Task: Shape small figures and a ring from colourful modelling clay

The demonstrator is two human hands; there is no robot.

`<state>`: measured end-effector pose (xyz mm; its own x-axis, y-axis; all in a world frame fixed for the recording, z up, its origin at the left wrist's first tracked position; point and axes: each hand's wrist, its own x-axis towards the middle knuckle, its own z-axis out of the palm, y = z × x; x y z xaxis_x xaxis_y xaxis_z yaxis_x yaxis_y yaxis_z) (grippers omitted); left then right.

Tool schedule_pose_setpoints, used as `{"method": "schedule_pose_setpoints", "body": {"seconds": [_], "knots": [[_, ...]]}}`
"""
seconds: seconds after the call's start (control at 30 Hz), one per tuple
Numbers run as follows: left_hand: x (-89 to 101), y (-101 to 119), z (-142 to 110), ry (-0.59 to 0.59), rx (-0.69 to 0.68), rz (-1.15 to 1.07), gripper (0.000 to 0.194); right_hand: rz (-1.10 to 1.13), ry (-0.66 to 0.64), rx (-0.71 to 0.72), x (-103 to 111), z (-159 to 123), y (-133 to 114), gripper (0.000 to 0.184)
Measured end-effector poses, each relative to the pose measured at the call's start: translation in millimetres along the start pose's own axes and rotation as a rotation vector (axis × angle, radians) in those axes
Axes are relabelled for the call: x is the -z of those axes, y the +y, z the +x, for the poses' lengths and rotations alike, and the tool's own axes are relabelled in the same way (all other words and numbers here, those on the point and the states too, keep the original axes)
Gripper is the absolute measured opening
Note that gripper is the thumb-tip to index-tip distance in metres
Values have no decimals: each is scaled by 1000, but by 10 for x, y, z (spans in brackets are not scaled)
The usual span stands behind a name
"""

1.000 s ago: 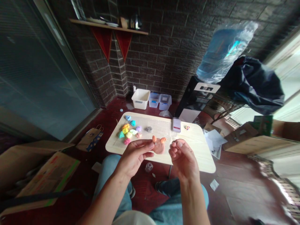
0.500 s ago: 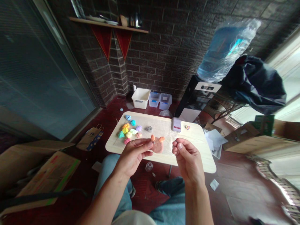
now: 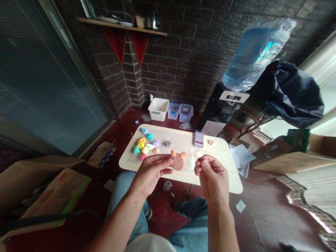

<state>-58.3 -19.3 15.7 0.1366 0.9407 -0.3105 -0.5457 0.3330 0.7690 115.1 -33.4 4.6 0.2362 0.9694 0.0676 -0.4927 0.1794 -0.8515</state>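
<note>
My left hand (image 3: pixel 151 172) holds a pinkish clay figure (image 3: pixel 178 162) with two orange lumps on top, fingers curled round its lower side, above the near edge of a small pale wooden table (image 3: pixel 225 154). My right hand (image 3: pixel 211 176) is just right of the figure, fingertips pinched together; what is between them is too small to name. Several coloured clay lumps (image 3: pixel 145 145) lie on the table's left part, with a grey lump (image 3: pixel 167 143) beside them.
A small card or box (image 3: pixel 198 138) and a tiny multicoloured piece (image 3: pixel 210 142) lie at the table's far side. White and clear bins (image 3: pixel 158 109) stand by the brick wall. Cardboard boxes (image 3: pixel 52 189) lie left, papers (image 3: pixel 241 155) right, a water dispenser (image 3: pixel 225 105) behind.
My right hand has closed its fingers into a tighter pinch and shifted slightly right. The left hand and the clay figure have barely moved.
</note>
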Motion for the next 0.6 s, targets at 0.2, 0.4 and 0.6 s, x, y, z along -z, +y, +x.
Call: {"method": "schedule_pose_setpoints", "body": {"seconds": [0.2,0.4,0.6], "knots": [[16,-9,10,-26,-27,-9,29,-5,8,18,4,-5,21,13],[-1,-12,14,-16,-27,-3,29,-46,13,17,20,-6,18,9],[-7,-14,11,-6,-24,-7,29,-22,34,-9,7,-7,-15,14]]}}
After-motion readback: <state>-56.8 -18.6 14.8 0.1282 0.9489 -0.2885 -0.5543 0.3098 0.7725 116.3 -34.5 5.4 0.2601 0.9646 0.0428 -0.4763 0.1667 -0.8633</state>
